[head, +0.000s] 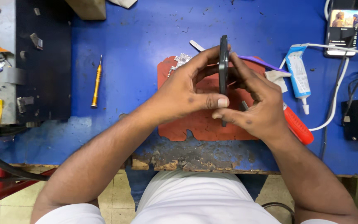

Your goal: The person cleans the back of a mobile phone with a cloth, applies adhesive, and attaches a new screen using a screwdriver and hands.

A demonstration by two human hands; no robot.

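A: What's held?

B: Dark phone [223, 74], stood on edge over the red mat [195, 124], thin side facing the camera. Probably turned that way so both hands can press along its edges.

A: Hands?

B: Left hand [183, 93] clasps it from the left, right hand [255, 103] from the right. Fingers [212, 101] of both are closed on the phone; the thumbs meet low on its near edge, the other fingertips reach its far end.

A: So the phone sits between the palms?

B: Yes, pinched in the middle, lifted off the blue table [146, 37].

A: Nearby?

B: Yellow screwdriver [97, 81] well apart on the left; glue tube [299, 76] and red-handled tool [298, 126] just right.
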